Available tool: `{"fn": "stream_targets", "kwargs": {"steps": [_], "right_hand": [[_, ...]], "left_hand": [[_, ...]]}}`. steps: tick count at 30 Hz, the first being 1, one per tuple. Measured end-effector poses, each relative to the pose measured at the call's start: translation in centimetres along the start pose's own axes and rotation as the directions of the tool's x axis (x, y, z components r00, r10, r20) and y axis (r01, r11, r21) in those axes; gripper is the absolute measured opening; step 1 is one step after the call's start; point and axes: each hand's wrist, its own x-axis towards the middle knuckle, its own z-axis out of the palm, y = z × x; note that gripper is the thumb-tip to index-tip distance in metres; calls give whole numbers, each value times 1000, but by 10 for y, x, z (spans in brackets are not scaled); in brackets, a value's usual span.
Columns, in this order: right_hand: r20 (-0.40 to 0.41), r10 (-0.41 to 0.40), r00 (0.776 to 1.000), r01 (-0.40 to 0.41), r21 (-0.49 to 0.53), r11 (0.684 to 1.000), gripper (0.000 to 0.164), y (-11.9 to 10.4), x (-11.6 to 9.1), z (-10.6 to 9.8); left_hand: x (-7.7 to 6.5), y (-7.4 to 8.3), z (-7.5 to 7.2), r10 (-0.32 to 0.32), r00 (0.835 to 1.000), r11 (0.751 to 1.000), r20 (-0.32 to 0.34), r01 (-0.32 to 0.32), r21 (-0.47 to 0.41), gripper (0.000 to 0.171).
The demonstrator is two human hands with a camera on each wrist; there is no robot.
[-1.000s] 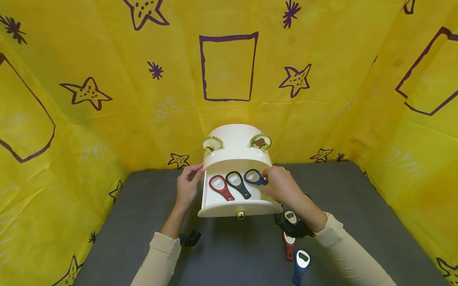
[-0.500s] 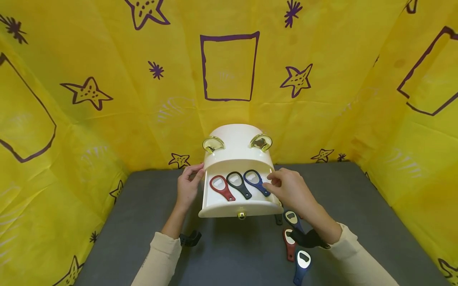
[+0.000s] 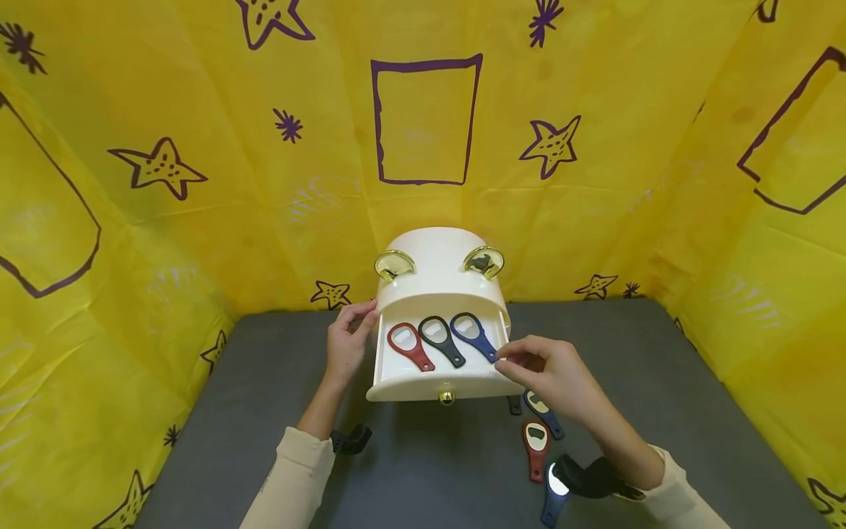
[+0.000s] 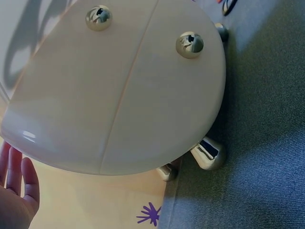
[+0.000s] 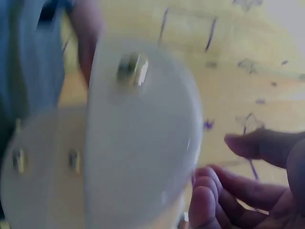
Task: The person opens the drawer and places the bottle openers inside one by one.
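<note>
A white, rounded cabinet (image 3: 436, 258) with gold fittings stands with its top drawer (image 3: 405, 391) pulled out. Inside the drawer lie a red bottle opener (image 3: 410, 347), a black bottle opener (image 3: 441, 342) and a blue bottle opener (image 3: 474, 337), side by side. My left hand (image 3: 348, 342) touches the cabinet's left side; in the left wrist view its fingers (image 4: 30, 179) are straight at the white edge. Just off the drawer's right side is my right hand (image 3: 555, 373), fingertips near the blue opener's handle end, with thumb and fingers apart and nothing between them in the right wrist view.
Right of the cabinet on the dark grey table (image 3: 429, 470) lie more openers: a red one (image 3: 536, 450), a blue one (image 3: 543, 415), another blue one (image 3: 554, 507) partly behind the right wrist's black strap, and a dark handle (image 3: 515, 405). A yellow patterned cloth (image 3: 297, 242) surrounds the table.
The right hand has let go of the blue bottle opener, which now lies angled beside the black one, and has drawn back right and down. The left hand has stayed at the cabinet.
</note>
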Motion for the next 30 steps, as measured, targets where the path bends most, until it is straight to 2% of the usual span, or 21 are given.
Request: {"fn": "stream_targets", "kwargs": {"steps": [4, 9, 15, 22, 27, 30], "right_hand": [[44, 20, 999, -27, 154, 988, 16, -6, -11, 5], [94, 32, 995, -56, 261, 964, 19, -6, -15, 13], [133, -16, 991, -29, 330, 944, 17, 2, -21, 33], [220, 22, 975, -112, 406, 907, 27, 8, -28, 62], [190, 15, 982, -104, 470, 877, 25, 12, -29, 82], [157, 43, 987, -118, 502, 857, 25, 14, -28, 90]], "left_hand": [[1, 1, 0, 7, 1000, 1000, -2, -7, -3, 22], [3, 2, 0, 5, 1000, 1000, 1, -5, 6, 23], [2, 1, 0, 6, 1000, 1000, -1, -6, 18, 23], [1, 1, 1, 6, 1000, 1000, -3, -5, 29, 23], [0, 0, 1, 7, 1000, 1000, 3, -7, 28, 24], [0, 0, 1, 11, 1000, 1000, 5, -11, 29, 24]]}}
